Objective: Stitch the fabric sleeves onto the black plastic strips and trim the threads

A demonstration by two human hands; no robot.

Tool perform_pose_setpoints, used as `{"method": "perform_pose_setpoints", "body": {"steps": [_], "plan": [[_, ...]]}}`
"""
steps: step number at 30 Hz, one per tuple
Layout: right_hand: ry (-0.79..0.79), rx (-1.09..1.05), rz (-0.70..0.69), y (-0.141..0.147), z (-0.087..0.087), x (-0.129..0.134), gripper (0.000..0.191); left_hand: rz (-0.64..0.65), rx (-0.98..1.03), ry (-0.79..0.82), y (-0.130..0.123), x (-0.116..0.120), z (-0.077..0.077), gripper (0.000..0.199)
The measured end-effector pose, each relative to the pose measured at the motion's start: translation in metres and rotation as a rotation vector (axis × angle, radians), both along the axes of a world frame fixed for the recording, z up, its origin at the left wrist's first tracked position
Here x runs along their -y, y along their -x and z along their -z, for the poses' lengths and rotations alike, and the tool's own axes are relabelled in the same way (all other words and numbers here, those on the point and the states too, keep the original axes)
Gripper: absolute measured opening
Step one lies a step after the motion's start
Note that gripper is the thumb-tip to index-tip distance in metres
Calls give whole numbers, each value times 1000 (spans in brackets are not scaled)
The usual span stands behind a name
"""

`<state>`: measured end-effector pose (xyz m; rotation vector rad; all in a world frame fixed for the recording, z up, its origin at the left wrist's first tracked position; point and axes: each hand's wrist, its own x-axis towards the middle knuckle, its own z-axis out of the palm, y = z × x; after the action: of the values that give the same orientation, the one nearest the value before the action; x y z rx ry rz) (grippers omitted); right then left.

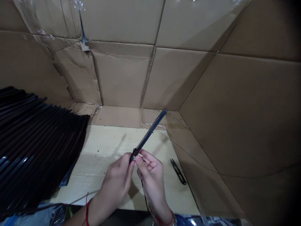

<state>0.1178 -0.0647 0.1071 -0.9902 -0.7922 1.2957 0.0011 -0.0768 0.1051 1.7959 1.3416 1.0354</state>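
Observation:
A long, narrow dark strip [150,133] with a bluish sheen slants up and to the right above the board. My left hand [117,175] is closed around its lower end. My right hand [151,174] pinches at the same end with thumb and fingertips, touching the strip just beside the left thumb. A thin dark cord [144,194] hangs below the right hand; where it joins is hidden. Black thread snips [178,172] lie on the board to the right of my right hand.
Many similar dark strips [39,147] are piled at the left. The pale wooden board [94,169] is bordered by cardboard walls [122,75] at the back and sides. A loose thread [197,161] runs off to the right. Plastic bags [47,215] show at the near edge.

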Motion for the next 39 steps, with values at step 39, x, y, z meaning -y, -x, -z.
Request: {"method": "perform_pose_setpoints", "body": {"steps": [39], "plan": [[-64,148,-100,-6,-6,-8,28,531,799,735,15,-29,-4,44]]}}
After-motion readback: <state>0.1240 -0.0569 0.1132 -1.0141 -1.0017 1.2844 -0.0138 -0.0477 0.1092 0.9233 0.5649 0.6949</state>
